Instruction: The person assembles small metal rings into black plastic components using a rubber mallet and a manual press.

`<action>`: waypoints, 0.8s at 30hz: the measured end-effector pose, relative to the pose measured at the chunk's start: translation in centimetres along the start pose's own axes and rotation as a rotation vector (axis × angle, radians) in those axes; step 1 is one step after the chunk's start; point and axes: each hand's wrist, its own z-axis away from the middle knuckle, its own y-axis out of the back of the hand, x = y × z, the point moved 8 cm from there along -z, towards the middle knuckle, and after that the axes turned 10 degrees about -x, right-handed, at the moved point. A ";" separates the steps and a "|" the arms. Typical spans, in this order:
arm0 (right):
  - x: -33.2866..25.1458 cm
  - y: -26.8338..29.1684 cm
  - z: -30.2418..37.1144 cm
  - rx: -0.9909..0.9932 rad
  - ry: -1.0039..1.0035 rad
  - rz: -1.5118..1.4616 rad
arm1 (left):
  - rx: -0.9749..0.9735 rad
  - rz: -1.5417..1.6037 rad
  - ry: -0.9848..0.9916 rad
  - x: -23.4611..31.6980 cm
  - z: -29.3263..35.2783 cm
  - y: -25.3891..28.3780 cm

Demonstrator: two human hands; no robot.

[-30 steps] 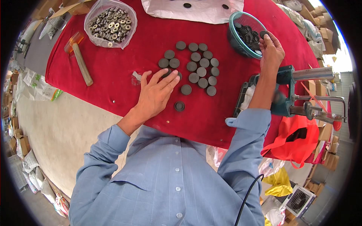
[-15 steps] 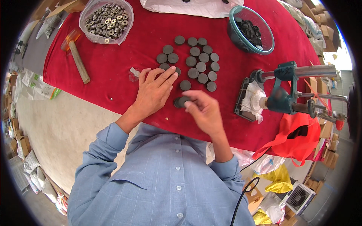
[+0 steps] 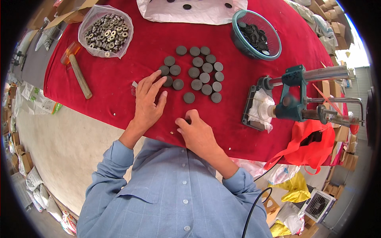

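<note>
A red cloth point(image 3: 119, 79) covers the table, and a cluster of dark grey discs point(image 3: 198, 73) lies near its middle; everything below is placed from that cluster.

The left hand point(image 3: 147, 104) lies flat on the cloth just to the lower left of the discs, palm down, fingers spread and pointing up toward them. Its fingertips point(image 3: 162, 79) reach the nearest discs at the cluster's left edge, touching or almost touching them; which one cannot be told.

The right hand point(image 3: 197, 133) rests below the cluster, close to the table's near edge. Its fingers are curled in and pressed together over something small and dark at the thumb and forefinger; whether it is a disc, and whether it is pinched, cannot be told. One lone disc point(image 3: 189, 97) lies between this hand and the rest of the cluster, apart from both hands.

Up and to the right of the discs stands a teal mesh bowl point(image 3: 274, 37) holding dark ring-shaped parts. Up and to the left is a clear plastic bag point(image 3: 125, 23) of metal rings, with a wooden-handled mallet point(image 3: 79, 75) beside it. Above the cluster lies a white sheet point(image 3: 198, 14) with a few discs on it. To the right a teal hand press point(image 3: 293, 95) is clamped at the table's edge.
</note>
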 end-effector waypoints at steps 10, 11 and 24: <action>8.1 20.3 -3.5 0.672 -0.003 -0.198 | -0.311 -0.166 0.004 1.1 -3.5 -2.5; 9.4 22.5 -4.1 0.756 -0.116 -0.174 | -0.334 -0.148 0.013 1.0 -3.6 -2.8; 13.5 14.0 -9.3 0.612 0.180 -0.188 | -0.319 0.017 -0.081 -2.2 -11.4 -3.7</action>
